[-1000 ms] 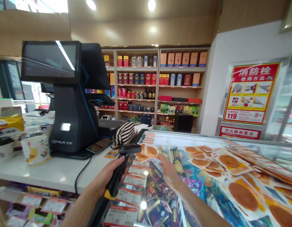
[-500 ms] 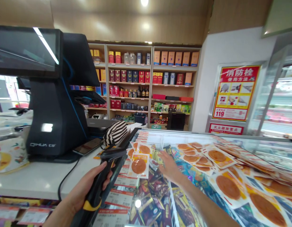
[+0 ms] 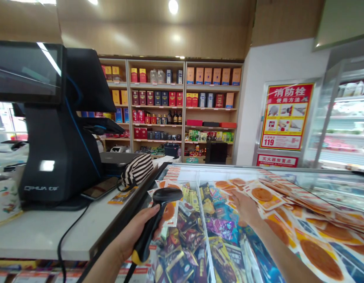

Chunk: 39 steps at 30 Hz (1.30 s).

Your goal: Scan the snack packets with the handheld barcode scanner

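Observation:
My left hand [image 3: 138, 228] is wrapped round the handle of a black and yellow barcode scanner [image 3: 167, 193], its head pointing right over the freezer's glass top. Partly behind the scanner lie a few flat packets [image 3: 171, 214], each printed with a round orange-brown patty. My right hand [image 3: 246, 205] reaches across the glass, fingers stretched out at the near-left edge of a spread of similar patty packets [image 3: 262, 193]. Its fingertips are at the packets, but whether they grip one is unclear. Colourful ice-cream wrappers [image 3: 221, 228] show through the glass beneath.
On the left, a black checkout terminal [image 3: 61, 157] stands on a white counter [image 3: 31, 236], with a phone [image 3: 101, 188] and a striped pouch [image 3: 137, 169] beside it. A black cable [image 3: 62, 239] hangs over the counter's front edge. Shelves [image 3: 183, 88] of boxed goods line the back wall.
My right hand has moved right, from beside the small group of packets to the larger spread. My left hand has carried the scanner right, in front of the small group.

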Each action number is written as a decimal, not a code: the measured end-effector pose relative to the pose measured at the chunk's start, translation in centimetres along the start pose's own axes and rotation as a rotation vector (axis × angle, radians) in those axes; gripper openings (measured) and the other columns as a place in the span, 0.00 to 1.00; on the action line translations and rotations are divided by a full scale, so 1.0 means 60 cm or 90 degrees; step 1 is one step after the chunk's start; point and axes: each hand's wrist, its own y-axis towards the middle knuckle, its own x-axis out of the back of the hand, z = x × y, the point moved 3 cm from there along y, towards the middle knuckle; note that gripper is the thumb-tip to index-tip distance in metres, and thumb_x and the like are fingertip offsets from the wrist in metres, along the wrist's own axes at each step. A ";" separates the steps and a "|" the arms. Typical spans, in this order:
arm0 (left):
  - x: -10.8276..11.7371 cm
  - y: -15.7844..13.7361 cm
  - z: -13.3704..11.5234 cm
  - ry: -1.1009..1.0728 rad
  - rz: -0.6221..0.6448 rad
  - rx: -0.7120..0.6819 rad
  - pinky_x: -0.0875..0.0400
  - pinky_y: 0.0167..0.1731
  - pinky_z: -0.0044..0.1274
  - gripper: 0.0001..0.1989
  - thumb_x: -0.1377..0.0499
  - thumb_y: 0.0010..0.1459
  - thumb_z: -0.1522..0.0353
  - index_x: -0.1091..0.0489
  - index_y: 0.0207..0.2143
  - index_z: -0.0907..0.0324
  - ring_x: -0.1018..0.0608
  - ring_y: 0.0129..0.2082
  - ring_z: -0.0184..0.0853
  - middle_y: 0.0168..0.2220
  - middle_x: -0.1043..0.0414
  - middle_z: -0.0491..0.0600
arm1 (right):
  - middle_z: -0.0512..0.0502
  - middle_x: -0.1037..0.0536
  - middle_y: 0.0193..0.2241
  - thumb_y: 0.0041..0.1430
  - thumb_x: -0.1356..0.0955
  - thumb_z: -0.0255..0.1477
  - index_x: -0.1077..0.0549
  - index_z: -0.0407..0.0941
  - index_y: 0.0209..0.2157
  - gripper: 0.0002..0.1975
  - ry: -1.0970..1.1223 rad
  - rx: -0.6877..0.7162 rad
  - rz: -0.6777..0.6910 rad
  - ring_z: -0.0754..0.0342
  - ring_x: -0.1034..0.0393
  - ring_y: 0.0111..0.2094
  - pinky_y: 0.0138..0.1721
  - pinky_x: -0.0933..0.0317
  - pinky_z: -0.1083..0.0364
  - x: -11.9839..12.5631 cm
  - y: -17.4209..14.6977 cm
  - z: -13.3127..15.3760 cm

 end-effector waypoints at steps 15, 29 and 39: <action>-0.105 0.011 -0.008 0.003 0.180 0.001 0.44 0.13 0.17 0.15 0.49 0.47 0.58 0.38 0.26 0.63 0.36 0.12 0.25 0.17 0.37 0.45 | 0.50 0.29 0.32 0.38 0.33 0.33 0.34 0.45 0.30 0.14 0.932 -0.344 -0.104 0.53 0.35 0.37 0.35 0.36 0.51 -0.028 -0.014 0.037; -0.100 0.011 -0.005 -0.019 0.179 -0.022 0.44 0.14 0.17 0.14 0.48 0.47 0.60 0.37 0.25 0.63 0.36 0.13 0.24 0.17 0.36 0.45 | 0.46 0.29 0.37 0.43 0.37 0.37 0.35 0.44 0.39 0.20 0.818 -0.308 -0.109 0.52 0.34 0.37 0.36 0.37 0.52 -0.046 -0.012 0.029; 0.034 -0.008 -0.018 -0.001 -0.071 -0.026 0.43 0.12 0.16 0.16 0.47 0.45 0.58 0.37 0.20 0.63 0.37 0.13 0.24 0.15 0.38 0.44 | 0.39 0.29 0.40 0.52 0.47 0.30 0.35 0.38 0.44 0.21 0.295 -0.007 -0.067 0.50 0.36 0.42 0.44 0.45 0.49 -0.081 -0.004 0.147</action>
